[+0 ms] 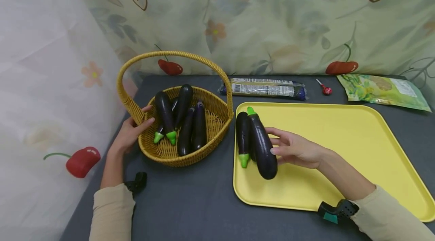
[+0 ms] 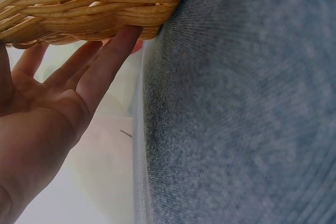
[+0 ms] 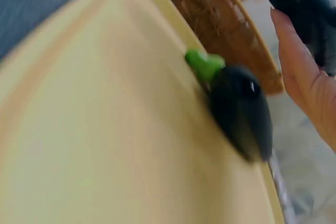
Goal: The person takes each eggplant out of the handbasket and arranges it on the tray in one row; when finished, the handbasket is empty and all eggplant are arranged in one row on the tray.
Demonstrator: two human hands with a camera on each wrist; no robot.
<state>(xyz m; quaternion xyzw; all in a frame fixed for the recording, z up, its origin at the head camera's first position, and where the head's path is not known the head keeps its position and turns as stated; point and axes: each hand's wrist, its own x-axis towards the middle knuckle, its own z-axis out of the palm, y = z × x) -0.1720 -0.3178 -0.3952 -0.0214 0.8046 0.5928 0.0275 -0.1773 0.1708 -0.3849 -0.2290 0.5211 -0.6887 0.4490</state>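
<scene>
My right hand (image 1: 299, 150) grips a dark purple eggplant (image 1: 263, 146) by its side, tilted with its green cap up, over the left part of a yellow tray (image 1: 346, 131). Just left of it another eggplant (image 1: 242, 131) lies on the tray, green cap toward me; in the right wrist view this eggplant (image 3: 239, 108) is blurred. A dark patch between the two is too hidden to make out. My left hand (image 1: 130, 133) holds the left side of a woven basket (image 1: 217, 120), by the foot of its handle. Several eggplants (image 1: 185, 131) lie inside the basket.
Behind the tray lie a long clear-and-purple wrapped packet (image 1: 265, 89), a red lollipop (image 1: 327, 90) and a green printed bag (image 1: 384, 91). The basket's tall handle (image 1: 176, 54) arches over its opening. A patterned cloth (image 1: 272, 25) hangs along the table's back edge.
</scene>
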